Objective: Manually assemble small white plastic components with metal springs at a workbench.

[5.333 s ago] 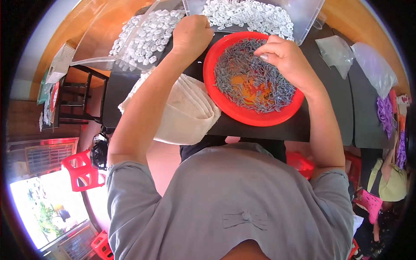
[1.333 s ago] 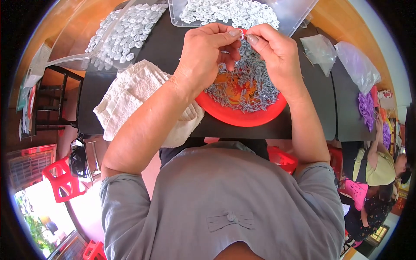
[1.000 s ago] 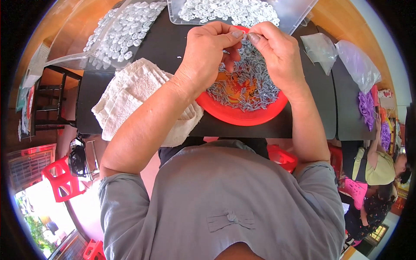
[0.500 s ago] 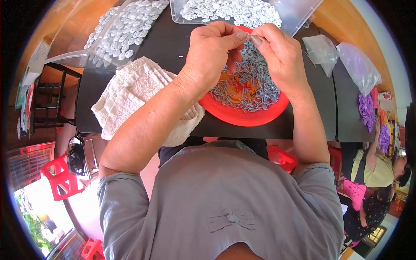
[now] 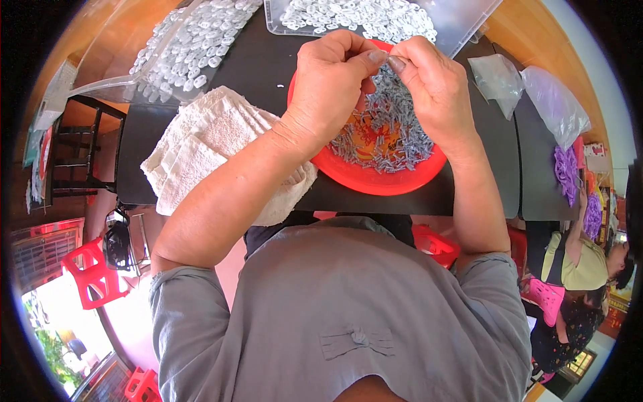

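Above a red plastic basin [image 5: 375, 185], my left hand [image 5: 335, 77] and my right hand [image 5: 435, 87] meet, thumbs and fingertips pinched close together. Whatever sits between the fingertips is too small and too covered to make out. Many small grey-blue stick-like pieces [image 5: 402, 144] lie heaped in the basin, whose orange patterned bottom shows through at the left. Under and beside my left forearm, a cream towel [image 5: 207, 137] is spread in folds on the dark table [image 5: 258, 74].
Clear bins of small white oval pieces stand at far left [image 5: 191, 43] and far centre [image 5: 362, 17]. Plastic bags [image 5: 552, 104] lie to the right, near purple bundles [image 5: 566, 174]. Other people [image 5: 583, 268] are at the right edge. A red stool [image 5: 94, 275] stands at lower left.
My left hand has shifted very slightly to the right, its fingertips still against those of my right hand. The basin, towel and bins stay where they were.
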Demonstrator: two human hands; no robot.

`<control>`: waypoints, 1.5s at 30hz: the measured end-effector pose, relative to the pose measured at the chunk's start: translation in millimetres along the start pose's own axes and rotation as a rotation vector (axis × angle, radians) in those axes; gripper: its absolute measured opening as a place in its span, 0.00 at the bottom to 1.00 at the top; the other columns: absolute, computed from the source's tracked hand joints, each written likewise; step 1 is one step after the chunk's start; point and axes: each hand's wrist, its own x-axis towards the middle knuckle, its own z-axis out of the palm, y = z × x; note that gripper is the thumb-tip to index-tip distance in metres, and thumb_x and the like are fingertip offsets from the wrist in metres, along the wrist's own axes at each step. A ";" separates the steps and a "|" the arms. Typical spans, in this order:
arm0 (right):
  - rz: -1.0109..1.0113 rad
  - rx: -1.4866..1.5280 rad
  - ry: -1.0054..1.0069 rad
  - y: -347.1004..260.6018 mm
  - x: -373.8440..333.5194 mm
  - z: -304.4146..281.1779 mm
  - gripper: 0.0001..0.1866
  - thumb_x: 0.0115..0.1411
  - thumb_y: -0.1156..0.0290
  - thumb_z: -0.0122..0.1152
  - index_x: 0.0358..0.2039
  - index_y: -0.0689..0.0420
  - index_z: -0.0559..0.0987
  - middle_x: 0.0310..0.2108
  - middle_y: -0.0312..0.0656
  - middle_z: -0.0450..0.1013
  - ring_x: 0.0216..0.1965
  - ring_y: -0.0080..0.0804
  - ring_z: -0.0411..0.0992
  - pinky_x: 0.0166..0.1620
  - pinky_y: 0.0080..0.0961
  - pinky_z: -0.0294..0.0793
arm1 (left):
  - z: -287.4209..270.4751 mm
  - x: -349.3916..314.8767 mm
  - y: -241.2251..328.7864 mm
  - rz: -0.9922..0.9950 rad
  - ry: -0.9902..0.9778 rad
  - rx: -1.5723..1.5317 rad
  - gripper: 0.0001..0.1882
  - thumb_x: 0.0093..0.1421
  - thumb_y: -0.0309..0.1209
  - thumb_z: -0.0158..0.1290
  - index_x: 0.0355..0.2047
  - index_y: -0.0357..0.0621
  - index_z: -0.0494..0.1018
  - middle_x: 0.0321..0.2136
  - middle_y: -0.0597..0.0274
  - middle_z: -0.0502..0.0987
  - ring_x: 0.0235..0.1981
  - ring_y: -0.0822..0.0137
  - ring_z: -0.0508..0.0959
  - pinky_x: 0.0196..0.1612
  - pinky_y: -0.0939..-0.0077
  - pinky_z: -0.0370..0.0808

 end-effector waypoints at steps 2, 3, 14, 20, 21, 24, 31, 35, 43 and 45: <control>-0.027 -0.003 0.010 -1.7 0.0 1.9 0.02 0.60 0.79 0.54 0.34 0.61 0.72 0.26 0.44 0.71 0.27 0.37 0.70 0.32 0.26 0.69 | 1.5 -2.1 -4.4 0.068 0.018 0.008 0.05 0.62 0.25 0.53 0.32 0.34 0.74 0.19 0.64 0.73 0.16 0.76 0.69 0.18 0.82 0.65; -0.058 -0.007 0.023 -2.5 0.7 3.1 0.02 0.59 0.80 0.53 0.34 0.62 0.72 0.27 0.45 0.71 0.27 0.38 0.71 0.31 0.27 0.69 | 2.0 -1.7 -4.7 0.063 0.018 0.007 0.05 0.62 0.25 0.53 0.32 0.34 0.74 0.19 0.64 0.73 0.16 0.76 0.69 0.18 0.82 0.65; 0.093 0.130 0.067 -3.7 2.6 4.4 0.03 0.61 0.78 0.55 0.35 0.61 0.74 0.25 0.40 0.73 0.26 0.26 0.70 0.30 0.23 0.69 | -3.8 3.6 -1.0 0.075 0.007 -0.166 0.05 0.61 0.24 0.54 0.32 0.34 0.75 0.20 0.63 0.74 0.18 0.75 0.71 0.19 0.82 0.68; -0.016 0.067 0.107 0.2 3.4 0.6 0.03 0.60 0.79 0.56 0.35 0.61 0.74 0.25 0.41 0.72 0.26 0.29 0.72 0.30 0.23 0.69 | -4.4 6.2 1.8 0.058 -0.021 -0.226 0.05 0.58 0.26 0.57 0.31 0.35 0.76 0.19 0.63 0.74 0.16 0.75 0.71 0.18 0.82 0.68; -0.060 0.019 0.121 1.1 3.6 -0.3 0.03 0.59 0.80 0.56 0.35 0.61 0.74 0.26 0.41 0.71 0.27 0.31 0.72 0.30 0.23 0.70 | -5.3 6.5 2.7 0.029 -0.036 -0.221 0.06 0.59 0.27 0.57 0.32 0.35 0.76 0.20 0.62 0.74 0.17 0.74 0.72 0.19 0.81 0.68; -0.120 -0.060 0.127 5.5 4.3 -2.2 0.05 0.58 0.82 0.55 0.35 0.61 0.74 0.28 0.42 0.71 0.26 0.34 0.72 0.30 0.24 0.70 | -10.7 7.6 6.8 -0.130 -0.088 -0.265 0.09 0.60 0.30 0.56 0.33 0.34 0.75 0.21 0.60 0.74 0.19 0.70 0.73 0.20 0.79 0.69; -0.192 -0.146 0.135 5.4 4.8 -2.0 0.06 0.56 0.84 0.56 0.34 0.61 0.75 0.27 0.42 0.70 0.25 0.35 0.71 0.29 0.26 0.70 | -18.9 13.5 2.2 -0.204 -0.191 -0.286 0.10 0.61 0.29 0.56 0.33 0.32 0.75 0.22 0.59 0.75 0.20 0.68 0.74 0.21 0.77 0.69; -0.196 -0.139 0.125 5.5 4.0 -2.7 0.06 0.56 0.84 0.57 0.34 0.61 0.75 0.26 0.42 0.70 0.25 0.35 0.71 0.28 0.26 0.70 | -19.9 15.1 1.5 -0.182 -0.171 -0.241 0.07 0.59 0.26 0.56 0.32 0.31 0.75 0.22 0.59 0.75 0.19 0.69 0.75 0.21 0.78 0.70; -0.153 -0.044 0.102 1.6 3.5 -1.2 0.06 0.57 0.83 0.56 0.35 0.61 0.75 0.27 0.42 0.71 0.27 0.37 0.72 0.31 0.27 0.70 | -18.3 13.7 1.0 -0.093 -0.133 -0.151 0.06 0.58 0.25 0.56 0.31 0.33 0.75 0.21 0.61 0.75 0.18 0.72 0.74 0.18 0.81 0.69; -0.088 -0.039 0.078 2.8 1.1 -0.3 0.06 0.58 0.83 0.55 0.36 0.61 0.74 0.28 0.43 0.72 0.27 0.38 0.72 0.32 0.28 0.70 | -13.9 11.5 2.3 -0.071 -0.097 -0.009 0.08 0.60 0.28 0.55 0.34 0.32 0.74 0.22 0.60 0.75 0.18 0.72 0.72 0.19 0.81 0.67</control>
